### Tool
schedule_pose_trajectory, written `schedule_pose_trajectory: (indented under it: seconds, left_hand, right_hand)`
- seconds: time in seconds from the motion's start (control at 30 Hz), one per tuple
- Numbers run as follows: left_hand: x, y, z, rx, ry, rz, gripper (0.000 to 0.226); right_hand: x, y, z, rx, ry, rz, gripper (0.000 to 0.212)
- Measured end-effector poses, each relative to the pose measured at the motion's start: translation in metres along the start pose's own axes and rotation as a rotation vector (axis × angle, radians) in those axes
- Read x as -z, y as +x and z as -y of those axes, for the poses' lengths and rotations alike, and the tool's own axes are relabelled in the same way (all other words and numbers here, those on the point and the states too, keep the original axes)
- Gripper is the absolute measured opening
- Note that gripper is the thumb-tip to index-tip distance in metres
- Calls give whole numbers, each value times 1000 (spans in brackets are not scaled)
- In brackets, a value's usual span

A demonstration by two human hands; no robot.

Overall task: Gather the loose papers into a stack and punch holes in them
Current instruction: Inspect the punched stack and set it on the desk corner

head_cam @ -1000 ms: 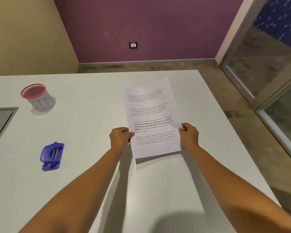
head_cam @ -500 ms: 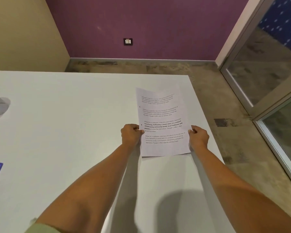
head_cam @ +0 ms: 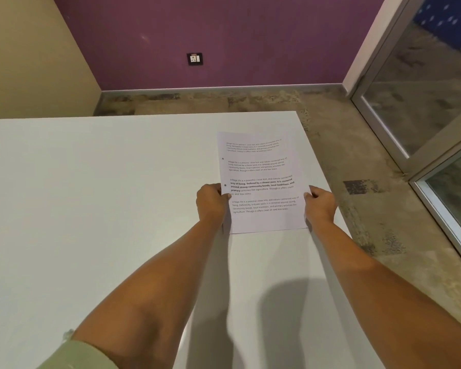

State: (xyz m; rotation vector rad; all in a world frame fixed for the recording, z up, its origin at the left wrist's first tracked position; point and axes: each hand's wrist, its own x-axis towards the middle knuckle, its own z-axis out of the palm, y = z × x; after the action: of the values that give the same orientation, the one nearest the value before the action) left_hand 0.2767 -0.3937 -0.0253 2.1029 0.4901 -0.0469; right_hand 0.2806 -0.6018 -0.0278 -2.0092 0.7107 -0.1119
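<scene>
While I look down, the big white table [head_cam: 91, 209] fills most of what I see, and its far right corner sits near the brown floor [head_cam: 357, 145]. Behind it stands a purple wall [head_cam: 224, 35] with a small dark socket [head_cam: 194, 59] on it, and a tan wall [head_cam: 24, 57] joins it on the left. A glass door [head_cam: 421, 83] with a pale frame is off to the right. My two bare arms reach out over the table, and a bit of green sleeve [head_cam: 77, 355] shows low on my left arm. The papers [head_cam: 261, 182] are near the far right corner of the table, with lines of black print and two small dark dots by the left edge. I cannot tell if it is one sheet or more, or if it rests on the table or hangs just above it. My left hand [head_cam: 210, 202] is curled tight on the left edge of the papers. My right hand [head_cam: 321, 206] is curled tight on the right edge, thumb on top.
</scene>
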Motion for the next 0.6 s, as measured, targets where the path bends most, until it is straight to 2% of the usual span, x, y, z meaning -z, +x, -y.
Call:
schedule_pose_trajectory:
  seconds: [0.17, 0.3, 0.37, 0.43, 0.47, 0.53, 0.6]
  left_hand:
    - [-6, 7, -1, -5, 31, 10, 3]
    - [-6, 10, -1, -6, 72, 7, 39]
    - [-5, 9, -1, -2, 83, 18, 45]
    - [-4, 8, -3, -7, 84, 26, 48]
    - [-3, 7, -3, -14, 88, 27, 49]
    - [0, 2, -2, -30, 101, 24, 51]
    - [4, -6, 0, -44, 110, 10, 53]
  right_hand:
    - [-3, 9, -1, 8, -27, -29, 34]
    - [-1, 9, -3, 36, -65, -43, 32]
    - [-1, 11, -7, 35, -74, -47, 16]
    - [1, 9, -8, 58, -112, -63, 36]
    - [2, 7, -9, 65, -111, -65, 32]
    - [9, -4, -10, 70, -114, -58, 9]
    - [14, -17, -13, 80, -129, -45, 32]
